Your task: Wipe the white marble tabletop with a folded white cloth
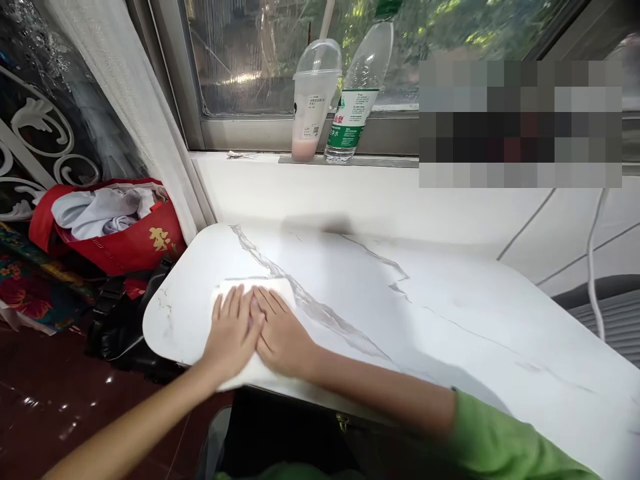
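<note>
Now | left hand, right hand together, palms-down on white rectangular cloth | grey-veined white tabletop | likely wiping | next stroke wants even pressure

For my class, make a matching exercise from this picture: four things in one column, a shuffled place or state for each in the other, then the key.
Things
1. white cloth
2. plastic bottle
3. domed cup
4. red bag

Places and states
A. pink drink at the bottom
B. filled with pale fabric
C. on the tabletop, under the left hand and right hand
D. topped with a green cap

Right pairs: 1-C, 2-D, 3-A, 4-B
</note>
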### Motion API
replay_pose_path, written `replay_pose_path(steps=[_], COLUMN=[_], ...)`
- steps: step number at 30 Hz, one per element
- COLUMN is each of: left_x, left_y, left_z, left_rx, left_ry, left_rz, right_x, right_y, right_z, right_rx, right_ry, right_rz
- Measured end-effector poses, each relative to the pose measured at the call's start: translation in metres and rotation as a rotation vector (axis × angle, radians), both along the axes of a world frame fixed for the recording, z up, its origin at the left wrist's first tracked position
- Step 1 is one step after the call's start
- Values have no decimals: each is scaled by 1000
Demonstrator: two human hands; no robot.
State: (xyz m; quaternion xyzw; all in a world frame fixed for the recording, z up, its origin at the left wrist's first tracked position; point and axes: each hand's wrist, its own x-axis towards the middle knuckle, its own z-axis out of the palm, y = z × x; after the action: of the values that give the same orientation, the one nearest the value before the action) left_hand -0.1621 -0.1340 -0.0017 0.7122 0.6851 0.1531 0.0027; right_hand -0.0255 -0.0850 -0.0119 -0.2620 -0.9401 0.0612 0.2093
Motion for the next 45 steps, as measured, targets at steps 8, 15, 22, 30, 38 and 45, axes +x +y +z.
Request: replay_pose_path(steps=[8, 15, 22, 30, 38, 45], left_x=[33, 29, 45, 44, 73, 114], left_y=[-9, 125, 234, 237, 155, 51], left_z=[-2, 5, 8, 3, 2, 9], left_rx=[-18, -58, 94, 60, 40, -33], left_ry=[12, -102, -181, -158, -88, -23], left_rz=[-120, -22, -22, -40, -95, -599], right_x=[39, 24, 28, 30, 73, 155], right_y=[-8, 125, 230, 230, 155, 35], right_z=[4, 2, -5, -3, -6, -2], right_rx=[-95, -144, -132, -104, -86, 17], right_ry=[-44, 44, 238, 153, -53, -47], right_rz=[47, -35, -171, -222, -156, -47])
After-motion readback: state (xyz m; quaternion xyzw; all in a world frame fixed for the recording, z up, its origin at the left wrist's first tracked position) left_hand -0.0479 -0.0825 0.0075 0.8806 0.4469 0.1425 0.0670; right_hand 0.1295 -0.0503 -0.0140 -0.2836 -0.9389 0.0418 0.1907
